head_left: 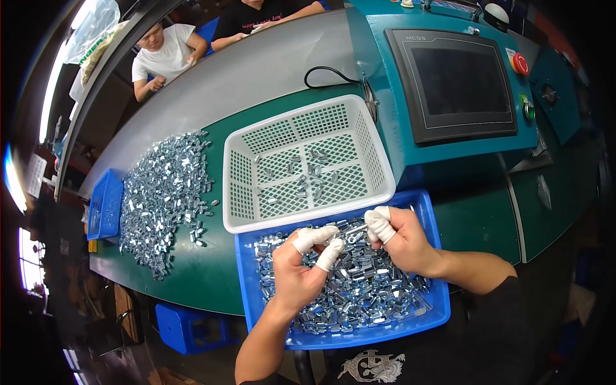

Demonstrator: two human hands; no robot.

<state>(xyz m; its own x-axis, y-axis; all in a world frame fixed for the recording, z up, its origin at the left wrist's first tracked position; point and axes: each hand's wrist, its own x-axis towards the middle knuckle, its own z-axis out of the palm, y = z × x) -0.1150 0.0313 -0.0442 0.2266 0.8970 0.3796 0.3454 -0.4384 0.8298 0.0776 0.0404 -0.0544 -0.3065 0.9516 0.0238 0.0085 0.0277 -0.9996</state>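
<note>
Above a blue tray [440, 282] heaped with small shiny metal pieces [362, 282], both my hands work close together. White finger covers wrap the thumb and fingertips of each. My right hand [407, 244] pinches a short, slim metal rod [357, 229] that points toward my left hand. The thumb and forefinger of my left hand [301, 263] are brought together in a pinch at the rod's other side; something tiny and shiny seems to be between them, too small to name. Beyond the tray stands a white perforated basket [308, 213] with several metal pieces [314, 170] scattered on its bottom.
To the left a large pile of metal pieces [170, 199] lies on the green tabletop [215, 263], beside a small blue bin [106, 205]. A teal machine with a dark screen [459, 83] and red button [519, 63] stands right. Two people sit across; a blue stool [186, 330] is below.
</note>
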